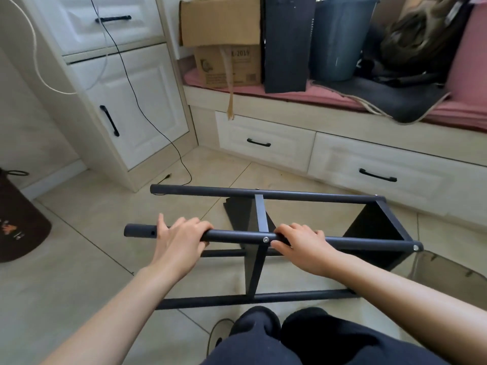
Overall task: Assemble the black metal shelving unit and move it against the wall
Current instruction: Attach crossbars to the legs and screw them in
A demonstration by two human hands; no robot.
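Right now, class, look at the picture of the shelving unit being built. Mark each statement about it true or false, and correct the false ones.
1. Both hands grip the same black pole. True.
2. The shelving unit stands upright. False: it lies on its side on the floor.
3. The left hand holds a screwdriver. False: its fingers curl over the pole only.
4. The right hand is beside a screw. True.
5. A cardboard box sits on the bench. True.
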